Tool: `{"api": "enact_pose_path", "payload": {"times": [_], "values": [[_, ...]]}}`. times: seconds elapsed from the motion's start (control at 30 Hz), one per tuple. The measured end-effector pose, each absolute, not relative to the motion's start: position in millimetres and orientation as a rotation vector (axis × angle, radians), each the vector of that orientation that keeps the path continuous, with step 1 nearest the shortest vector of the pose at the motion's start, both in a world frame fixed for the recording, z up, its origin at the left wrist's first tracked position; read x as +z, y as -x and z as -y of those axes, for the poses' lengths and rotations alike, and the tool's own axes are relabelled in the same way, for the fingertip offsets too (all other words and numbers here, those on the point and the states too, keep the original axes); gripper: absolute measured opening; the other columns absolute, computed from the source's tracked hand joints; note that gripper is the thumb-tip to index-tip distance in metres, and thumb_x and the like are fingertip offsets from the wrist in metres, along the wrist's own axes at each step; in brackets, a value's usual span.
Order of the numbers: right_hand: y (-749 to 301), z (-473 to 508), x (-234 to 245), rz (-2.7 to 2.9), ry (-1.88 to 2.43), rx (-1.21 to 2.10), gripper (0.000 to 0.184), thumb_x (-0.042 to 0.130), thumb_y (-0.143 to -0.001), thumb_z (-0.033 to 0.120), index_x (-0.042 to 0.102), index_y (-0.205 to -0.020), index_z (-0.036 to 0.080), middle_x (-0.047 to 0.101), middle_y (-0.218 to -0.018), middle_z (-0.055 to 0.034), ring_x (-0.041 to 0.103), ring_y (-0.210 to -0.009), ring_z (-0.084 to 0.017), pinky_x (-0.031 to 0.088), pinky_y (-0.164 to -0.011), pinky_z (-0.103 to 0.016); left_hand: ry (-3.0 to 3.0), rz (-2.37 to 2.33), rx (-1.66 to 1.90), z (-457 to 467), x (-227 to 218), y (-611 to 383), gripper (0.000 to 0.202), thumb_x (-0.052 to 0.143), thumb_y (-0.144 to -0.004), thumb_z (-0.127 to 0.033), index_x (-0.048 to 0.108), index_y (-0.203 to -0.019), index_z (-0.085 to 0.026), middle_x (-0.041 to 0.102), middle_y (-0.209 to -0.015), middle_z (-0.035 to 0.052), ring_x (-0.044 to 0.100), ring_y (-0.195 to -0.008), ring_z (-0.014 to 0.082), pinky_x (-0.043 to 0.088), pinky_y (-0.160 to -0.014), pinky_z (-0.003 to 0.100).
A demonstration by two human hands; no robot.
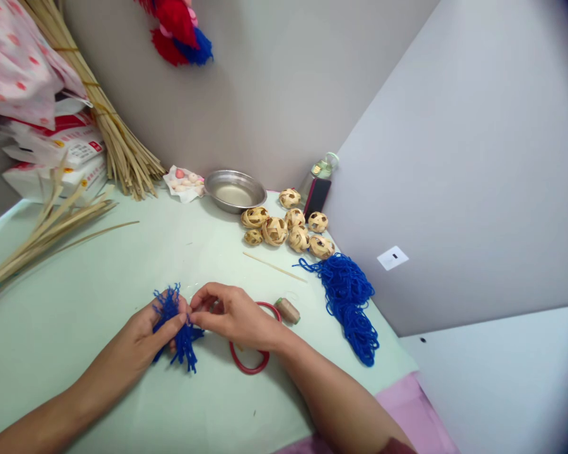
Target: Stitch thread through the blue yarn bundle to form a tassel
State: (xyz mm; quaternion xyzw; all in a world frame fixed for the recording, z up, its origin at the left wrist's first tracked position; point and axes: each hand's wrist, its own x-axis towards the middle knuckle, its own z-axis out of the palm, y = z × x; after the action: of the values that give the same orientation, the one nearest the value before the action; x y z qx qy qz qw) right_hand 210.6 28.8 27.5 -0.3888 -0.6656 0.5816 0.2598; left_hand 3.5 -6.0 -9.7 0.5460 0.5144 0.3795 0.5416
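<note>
Much blue yarn lies unused, well right of the tassel; woven balls beyond it look bare. Left hand grips the tassel over the table, and right hand pinches its waist, seemingly mid-binding.

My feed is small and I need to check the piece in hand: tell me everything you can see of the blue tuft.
The tuft is a short bundle of bright blue yarn. Its cut strands are frayed and splay out at both ends. It looks soft, like wool or acrylic. It lies slanted just above the pale green table. The left hand grips it about its middle, thumb across it. Fingertips of the right hand pinch at that same middle. Whether a binding thread is there cannot be told.
</note>
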Motion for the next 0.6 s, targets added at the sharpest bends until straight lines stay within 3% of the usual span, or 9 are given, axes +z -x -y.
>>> {"api": "enact_pose_path", "payload": {"times": [0.23,0.4,0.6], "values": [[-209.4,-27.8,24.3,1.759,1.060,1.600,0.014,0.077,-0.087,0.022,0.065,-0.094,0.021,0.064,-0.081,0.0034,0.058,-0.077,-0.013,0.048,-0.075,-0.027,-1.286,-1.231,0.907,6.2,-17.7,-0.9,0.034,0.075,-0.087,-0.060,0.069,-0.081,-0.026,0.062,-0.065,-0.0032,0.055,-0.058,0.0184,0.048,-0.056,0.031],[-206.3,-24.8,26.5,1.826,1.087,1.496,0.016,0.066,-0.084,0.012,0.062,-0.095,0.022,0.059,-0.076,0.0063,0.054,-0.071,-0.012,0.046,-0.073,-0.026,-1.260,-1.221,0.894,5.5,-20.1,-0.7,0.034,0.075,-0.087,-0.059,0.070,-0.083,-0.026,0.064,-0.066,-0.0032,0.058,-0.059,0.0189,0.048,-0.057,0.031],[-208.1,-25.5,42.4,1.723,1.190,1.421,0.012,0.071,-0.087,0.019,0.061,-0.093,0.021,0.058,-0.081,0.0047,0.051,-0.073,-0.013,0.043,-0.071,-0.027,-1.209,-1.200,0.812,5.7,-23.8,-1.0,0.034,0.078,-0.082,-0.059,0.070,-0.083,-0.026,0.067,-0.067,-0.0032,0.058,-0.055,0.0183,0.047,-0.056,0.032]]}}
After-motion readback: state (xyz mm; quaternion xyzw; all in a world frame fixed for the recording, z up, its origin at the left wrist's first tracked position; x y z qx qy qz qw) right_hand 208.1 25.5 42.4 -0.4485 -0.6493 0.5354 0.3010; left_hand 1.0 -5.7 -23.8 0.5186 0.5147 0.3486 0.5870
